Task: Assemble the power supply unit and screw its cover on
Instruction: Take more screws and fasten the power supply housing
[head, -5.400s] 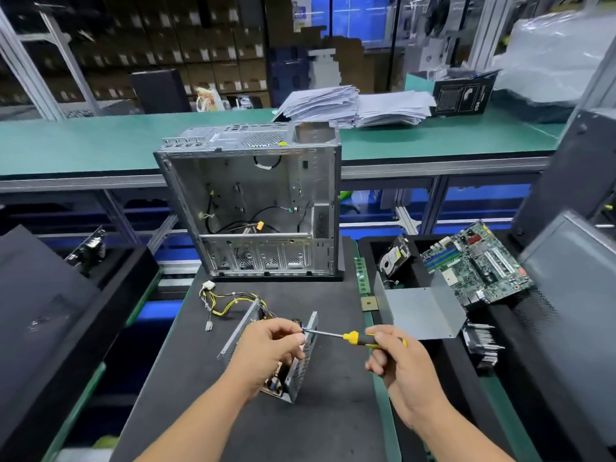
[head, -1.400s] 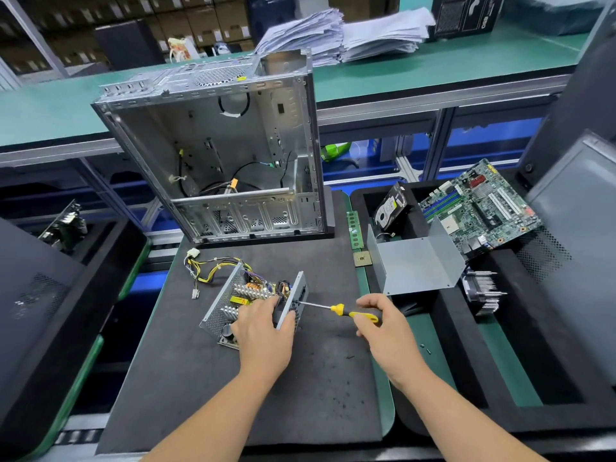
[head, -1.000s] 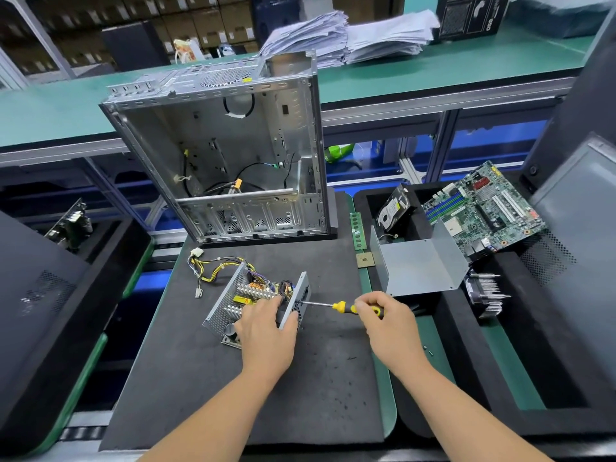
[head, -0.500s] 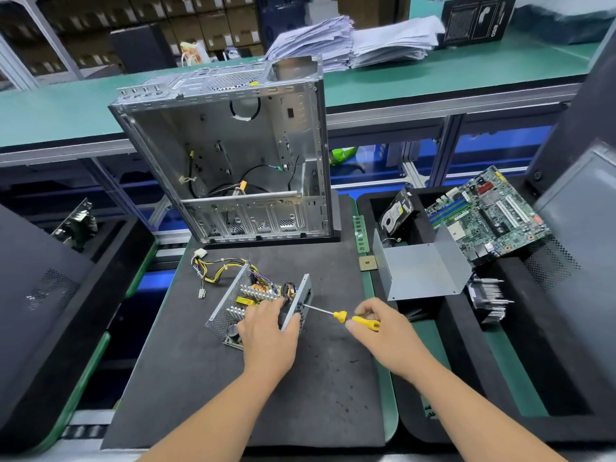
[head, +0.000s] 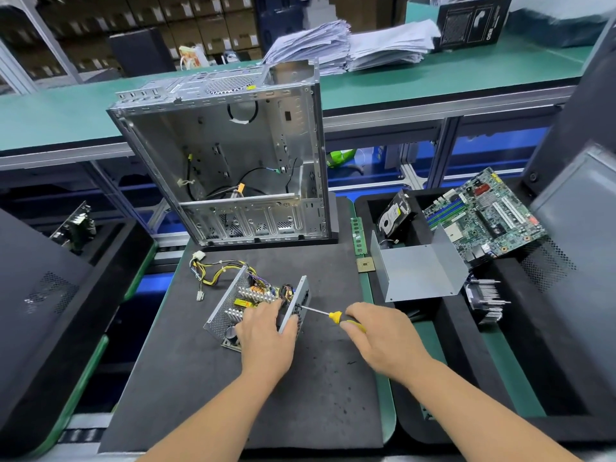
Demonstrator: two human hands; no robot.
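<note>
- Power supply unit, cover off, sits tilted mid-mat on the worktop, cable bundle trailing toward the far-left corner.
- Left hand fingers clamped over its near end wall, bracing it.
- Right hand fingers curled tight round the screwdriver; tip meets the right side plate.
- Risk: tip may cam out of the screw, since the shaft comes in at a slant.
- Risk: unit could skid or tip if the bracing hand eases.
- Risk: a loosened screw may roll off the right edge.
- Grey cover waits in the tray past the right edge.
- Open case stands at the far edge; a green bench and stacked cartons lie beyond.
</note>
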